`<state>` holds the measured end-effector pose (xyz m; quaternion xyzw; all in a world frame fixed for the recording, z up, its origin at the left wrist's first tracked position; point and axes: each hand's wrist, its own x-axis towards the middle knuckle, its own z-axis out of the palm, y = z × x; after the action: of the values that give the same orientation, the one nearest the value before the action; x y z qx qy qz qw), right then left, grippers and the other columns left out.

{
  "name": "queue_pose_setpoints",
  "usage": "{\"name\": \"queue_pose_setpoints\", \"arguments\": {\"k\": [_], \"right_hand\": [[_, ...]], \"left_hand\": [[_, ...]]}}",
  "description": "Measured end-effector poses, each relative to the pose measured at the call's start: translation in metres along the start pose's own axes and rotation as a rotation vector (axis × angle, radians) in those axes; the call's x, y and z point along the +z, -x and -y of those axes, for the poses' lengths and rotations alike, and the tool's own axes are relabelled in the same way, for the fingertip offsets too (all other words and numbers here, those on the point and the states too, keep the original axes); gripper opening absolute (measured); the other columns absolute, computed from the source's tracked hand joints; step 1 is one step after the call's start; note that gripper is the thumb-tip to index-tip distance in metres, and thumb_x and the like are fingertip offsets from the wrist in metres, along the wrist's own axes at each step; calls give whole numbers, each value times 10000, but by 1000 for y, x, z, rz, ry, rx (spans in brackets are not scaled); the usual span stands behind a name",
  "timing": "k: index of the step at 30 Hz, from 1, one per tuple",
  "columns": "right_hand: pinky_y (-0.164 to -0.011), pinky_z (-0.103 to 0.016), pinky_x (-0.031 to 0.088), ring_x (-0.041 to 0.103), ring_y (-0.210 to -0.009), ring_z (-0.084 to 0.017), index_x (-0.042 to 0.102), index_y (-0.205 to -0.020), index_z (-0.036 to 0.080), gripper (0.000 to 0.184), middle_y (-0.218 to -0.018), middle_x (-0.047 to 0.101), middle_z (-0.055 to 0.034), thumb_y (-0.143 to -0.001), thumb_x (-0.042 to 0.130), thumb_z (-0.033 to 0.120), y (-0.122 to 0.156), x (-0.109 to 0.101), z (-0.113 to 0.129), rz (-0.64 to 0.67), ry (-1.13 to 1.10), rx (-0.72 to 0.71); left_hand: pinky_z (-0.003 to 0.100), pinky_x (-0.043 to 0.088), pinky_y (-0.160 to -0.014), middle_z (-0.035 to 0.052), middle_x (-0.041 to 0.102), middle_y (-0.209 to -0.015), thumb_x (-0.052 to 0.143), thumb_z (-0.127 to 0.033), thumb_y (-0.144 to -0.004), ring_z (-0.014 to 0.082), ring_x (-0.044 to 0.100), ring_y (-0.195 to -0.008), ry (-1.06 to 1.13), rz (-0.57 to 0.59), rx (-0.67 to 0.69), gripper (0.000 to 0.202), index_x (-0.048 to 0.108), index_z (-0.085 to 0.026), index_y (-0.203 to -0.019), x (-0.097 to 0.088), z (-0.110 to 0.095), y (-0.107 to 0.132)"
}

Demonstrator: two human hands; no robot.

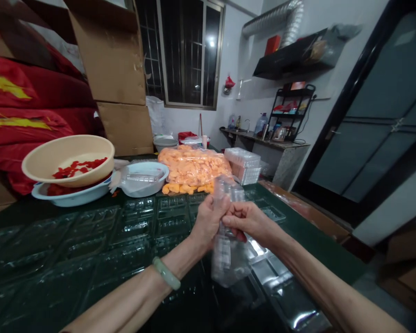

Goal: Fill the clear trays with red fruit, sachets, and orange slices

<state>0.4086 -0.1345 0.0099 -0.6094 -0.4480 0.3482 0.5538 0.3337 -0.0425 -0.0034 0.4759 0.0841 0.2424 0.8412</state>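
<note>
My left hand [210, 217], with a pale green bangle on the wrist, is closed around clear plastic trays [229, 266] held upright over the table. Pressed against the same plastic from the right is my right hand [247, 222], its thumb and fingers pinched at the edge. How many trays are in the grip I cannot tell, since they are blurred. Rows of clear compartmented trays [135, 226] lie flat on the dark green table [333, 259] to the left and under my hands.
Behind my hands lies a bag of orange pieces [194, 166], some loose in front. A stack of clear trays [244, 164] stands right of it. At left are a cream basin [69, 152] with red pieces and a light blue basin [145, 180] holding plastic.
</note>
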Motion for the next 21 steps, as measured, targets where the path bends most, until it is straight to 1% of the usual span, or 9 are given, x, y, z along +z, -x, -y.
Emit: {"name": "queue_pose_setpoints", "arguments": {"k": [5,7,9,11,13,15,16,19,21], "right_hand": [[-322,-158,302,420,-326,-55,492,-631,160,390,-449,510,55,-650,710,483,2,-2,-1,40,-68,53],[-330,-164,310,432,-335,-61,499,-654,162,377,-467,520,50,-659,691,486,4,2,3,45,-57,73],[-334,-175,302,436,-352,-70,491,-665,170,352,-494,526,41,-684,651,482,8,10,8,27,4,94],[-364,-187,300,437,-393,-77,467,-649,179,292,-515,514,33,-741,589,429,14,20,14,-39,154,31],[-415,-200,303,424,-447,-81,447,-640,185,221,-531,491,29,-787,528,328,19,29,18,-157,365,-122],[-454,-211,298,394,-480,-85,434,-646,189,172,-538,463,30,-802,484,242,25,36,22,-245,517,-261],[-459,-215,291,378,-485,-87,430,-654,191,158,-540,452,32,-806,467,219,28,38,23,-256,549,-293],[-463,-222,279,355,-493,-91,417,-668,192,176,-543,414,36,-841,426,223,38,35,31,-210,548,-297],[-470,-224,282,369,-513,-96,421,-689,189,200,-566,415,33,-872,421,272,49,25,40,-216,519,-256]], "left_hand": [[210,375,-434,-33,514,-552,676,-523,-668,94,496,-436,-42,-31,63,409,493,-166,-746,-7,-6,11],[206,365,-429,-35,502,-545,655,-539,-682,88,483,-433,-71,-48,80,411,492,-166,-737,-9,-6,14],[202,369,-437,-38,498,-550,654,-529,-691,79,473,-434,-99,-66,93,402,490,-165,-737,-9,-6,15],[198,386,-462,-43,506,-573,667,-499,-696,70,477,-448,-106,-93,125,383,485,-166,-747,-8,-6,17],[201,415,-505,-37,538,-620,690,-463,-688,73,507,-495,-82,-97,152,371,486,-166,-778,-7,-7,20],[215,444,-550,-20,581,-680,731,-419,-656,91,548,-555,-48,-47,144,390,495,-163,-832,-5,-10,23],[224,455,-569,-10,598,-705,749,-396,-638,102,565,-579,-36,-5,125,410,500,-160,-863,-4,-12,24],[240,470,-590,11,631,-749,782,-324,-605,119,589,-606,-13,95,81,460,517,-147,-936,-1,-17,28],[242,470,-574,16,640,-739,780,-300,-608,114,581,-576,1,89,59,438,539,-135,-934,1,-20,27]]}}
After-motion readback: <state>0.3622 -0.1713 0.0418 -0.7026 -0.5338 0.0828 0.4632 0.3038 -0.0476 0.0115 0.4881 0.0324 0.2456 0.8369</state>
